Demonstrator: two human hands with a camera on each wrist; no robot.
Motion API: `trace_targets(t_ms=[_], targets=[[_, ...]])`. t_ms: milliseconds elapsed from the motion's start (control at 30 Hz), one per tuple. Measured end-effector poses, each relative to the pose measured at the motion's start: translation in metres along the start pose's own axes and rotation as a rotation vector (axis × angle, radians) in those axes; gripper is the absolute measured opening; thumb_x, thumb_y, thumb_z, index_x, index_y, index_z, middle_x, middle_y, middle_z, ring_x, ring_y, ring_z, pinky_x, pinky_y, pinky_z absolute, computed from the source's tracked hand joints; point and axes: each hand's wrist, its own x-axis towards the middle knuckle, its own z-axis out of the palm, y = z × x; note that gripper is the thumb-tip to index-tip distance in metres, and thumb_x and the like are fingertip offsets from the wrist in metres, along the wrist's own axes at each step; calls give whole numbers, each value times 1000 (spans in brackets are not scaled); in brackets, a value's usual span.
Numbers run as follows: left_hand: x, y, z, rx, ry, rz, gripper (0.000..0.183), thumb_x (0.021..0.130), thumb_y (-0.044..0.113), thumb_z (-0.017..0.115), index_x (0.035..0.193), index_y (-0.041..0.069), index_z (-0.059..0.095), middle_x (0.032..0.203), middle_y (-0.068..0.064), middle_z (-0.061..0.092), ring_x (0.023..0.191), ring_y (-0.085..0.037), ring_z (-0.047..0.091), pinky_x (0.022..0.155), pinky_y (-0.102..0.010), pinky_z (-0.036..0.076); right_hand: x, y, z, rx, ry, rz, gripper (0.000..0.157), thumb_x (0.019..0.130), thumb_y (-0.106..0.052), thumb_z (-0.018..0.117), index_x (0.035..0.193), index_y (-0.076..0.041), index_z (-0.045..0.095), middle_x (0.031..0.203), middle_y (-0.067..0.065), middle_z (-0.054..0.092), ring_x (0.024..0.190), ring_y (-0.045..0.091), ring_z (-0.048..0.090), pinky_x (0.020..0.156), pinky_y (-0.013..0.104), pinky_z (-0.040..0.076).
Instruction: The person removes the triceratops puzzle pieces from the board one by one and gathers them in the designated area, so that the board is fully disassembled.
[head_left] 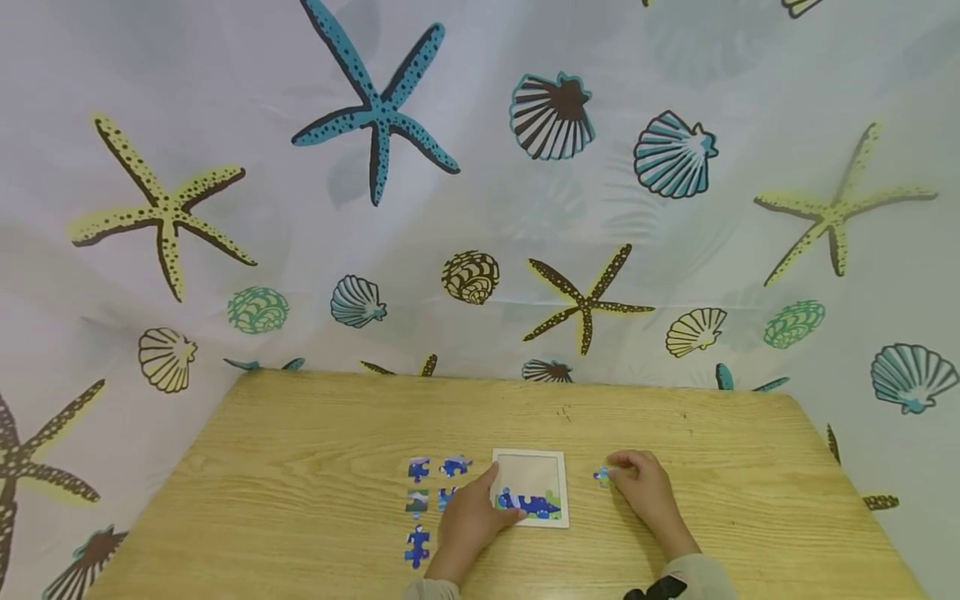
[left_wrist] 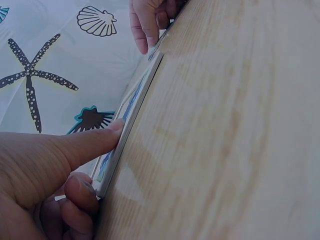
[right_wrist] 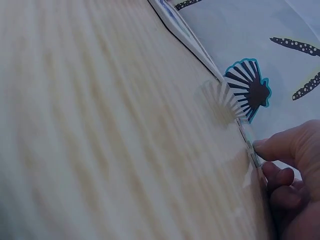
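Note:
A square puzzle tray (head_left: 529, 471) with a pale rim lies on the table, and joined blue and green pieces (head_left: 531, 505) fill its lower part. My left hand (head_left: 467, 521) holds the tray at its left side. In the left wrist view, its thumb (left_wrist: 95, 145) presses on the tray's near rim while the other fingers curl beside the corner. To the right of the tray, my right hand (head_left: 647, 492) pinches a small blue and green jigsaw piece (head_left: 602, 476) at the tabletop. The right wrist view shows the thumb (right_wrist: 275, 145) against that piece, seen edge-on.
Several loose jigsaw pieces lie left of the tray, among them a blue one (head_left: 417, 546) and a green-grey one (head_left: 417, 500); my left hand partly covers another (head_left: 447, 498). The wooden table (head_left: 315, 450) ends at a curtain (head_left: 480, 192) printed with shells and starfish.

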Motion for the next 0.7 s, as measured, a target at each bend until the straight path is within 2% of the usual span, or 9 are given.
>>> trace_targets(t_ms=[233, 433, 567, 700], targets=[[0, 0, -2, 0, -2, 15, 85, 65, 36, 85, 138, 11, 49, 126, -13, 60, 112, -39, 56, 83, -53, 48, 0, 0, -1, 6, 12, 10, 20, 86, -9, 67, 105, 0, 67, 106, 14, 59, 99, 28, 56, 85, 40, 46], [-2, -1, -2, 0, 2, 36, 85, 65, 37, 85, 137, 10, 50, 123, -14, 61, 108, -38, 58, 78, -51, 50, -5, -2, 1, 86, 44, 27, 17, 88, -7, 65, 104, 0, 66, 102, 11, 59, 90, 20, 56, 77, 27, 48], [-3, -1, -2, 0, 2, 40, 84, 65, 37, 84, 137, 10, 50, 122, -14, 62, 107, -38, 59, 75, -50, 51, -9, -12, 8, 170, 4, 41, 16, 90, -7, 61, 105, 0, 65, 94, 8, 61, 77, 14, 52, 64, 20, 45], [-3, -1, -3, 0, 4, 37, 84, 65, 37, 85, 137, 9, 50, 122, -14, 62, 108, -38, 59, 79, -51, 50, -13, -27, 21, 238, -53, 28, 15, 90, -8, 62, 103, -1, 66, 87, 6, 60, 69, 12, 48, 55, 18, 42]])
